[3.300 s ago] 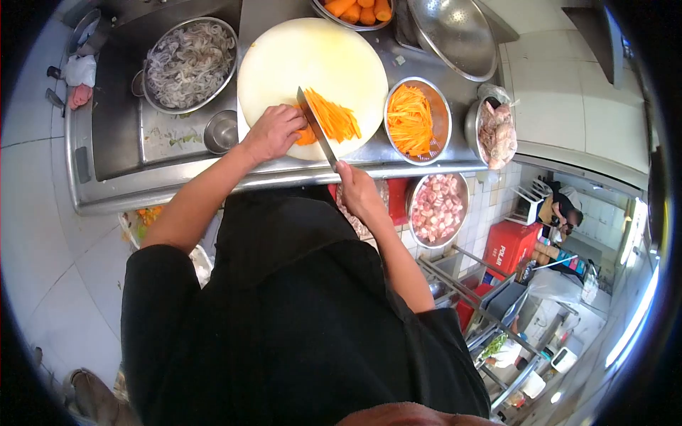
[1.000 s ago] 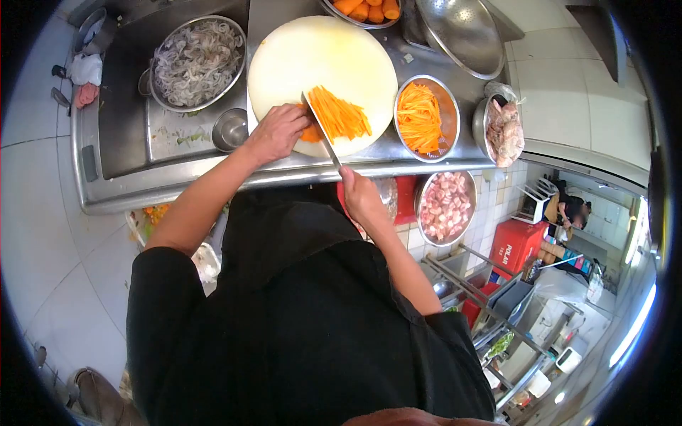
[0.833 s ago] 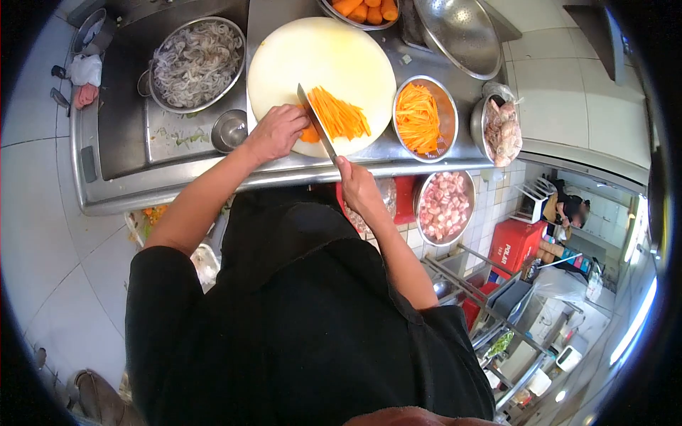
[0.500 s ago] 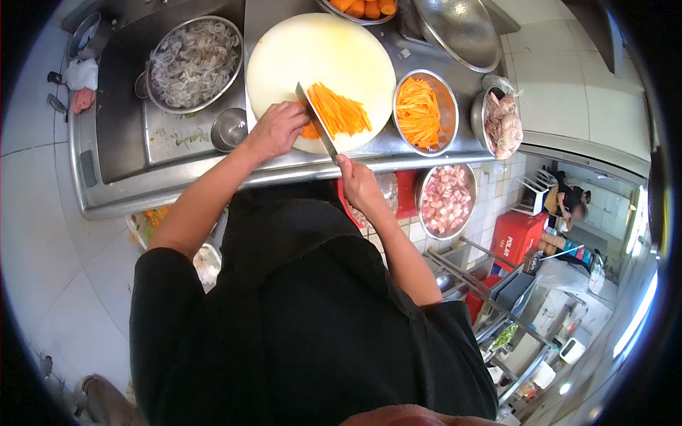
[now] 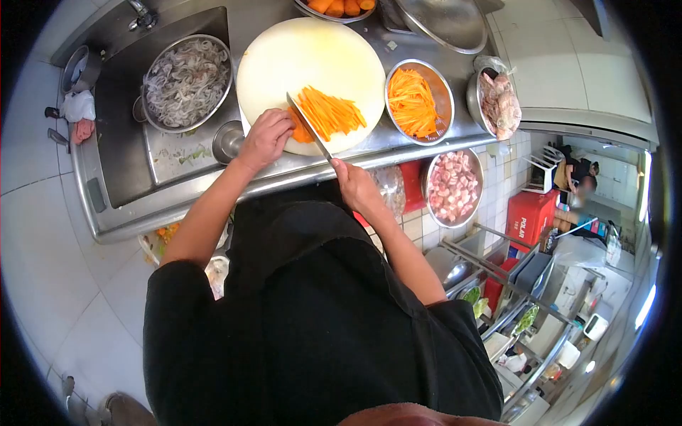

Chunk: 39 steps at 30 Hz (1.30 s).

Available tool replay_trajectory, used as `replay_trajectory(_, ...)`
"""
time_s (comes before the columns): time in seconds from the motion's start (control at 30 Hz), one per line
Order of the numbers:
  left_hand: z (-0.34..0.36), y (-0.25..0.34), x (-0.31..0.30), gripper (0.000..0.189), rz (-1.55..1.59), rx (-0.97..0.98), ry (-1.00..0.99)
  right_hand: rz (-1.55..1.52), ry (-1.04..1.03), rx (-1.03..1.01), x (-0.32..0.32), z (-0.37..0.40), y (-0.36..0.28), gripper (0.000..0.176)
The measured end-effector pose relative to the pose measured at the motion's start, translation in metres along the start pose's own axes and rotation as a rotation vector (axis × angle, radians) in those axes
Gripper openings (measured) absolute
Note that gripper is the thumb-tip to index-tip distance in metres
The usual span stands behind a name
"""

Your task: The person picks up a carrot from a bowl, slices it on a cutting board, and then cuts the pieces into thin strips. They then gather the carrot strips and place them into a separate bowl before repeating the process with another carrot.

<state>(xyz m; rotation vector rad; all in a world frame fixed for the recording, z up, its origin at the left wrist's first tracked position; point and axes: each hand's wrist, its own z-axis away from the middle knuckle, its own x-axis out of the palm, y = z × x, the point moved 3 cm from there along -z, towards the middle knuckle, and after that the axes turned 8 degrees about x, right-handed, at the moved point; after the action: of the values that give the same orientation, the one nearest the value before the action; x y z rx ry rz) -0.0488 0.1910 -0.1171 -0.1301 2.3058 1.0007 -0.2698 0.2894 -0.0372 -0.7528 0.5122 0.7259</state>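
A round white cutting board (image 5: 305,53) lies on the steel counter. My right hand (image 5: 357,186) is wrapped round the handle of a kitchen knife (image 5: 312,133), whose blade slants across the board's near side. To the left of the blade, my left hand (image 5: 270,136) has its fingers curled down on a piece of carrot (image 5: 301,133), partly covered by the fingers. A heap of thin carrot strips (image 5: 330,112) spreads on the board right of the blade. More strips fill a steel bowl (image 5: 449,106) beside the board.
At left, a colander of pale sliced seafood (image 5: 186,84) sits in the sink (image 5: 117,153). Whole carrots (image 5: 341,7) stand behind the board. A bowl of raw meat (image 5: 499,106) is at the counter's right end; diced pink meat (image 5: 452,186) is below. Another person (image 5: 579,174) is far right.
The camera view has shifted and tilted slightly. Both hands stay at the carrot, with the knife still in my right hand and its blade still slanted beside my left fingers.
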Motion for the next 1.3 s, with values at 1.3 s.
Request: replay_trajectory(1.3,0.006,-0.007,-0.010,0.021,0.064,-0.011,0.091,-0.077,-0.008,0.000,0.012,0.007,-0.002,0.064)
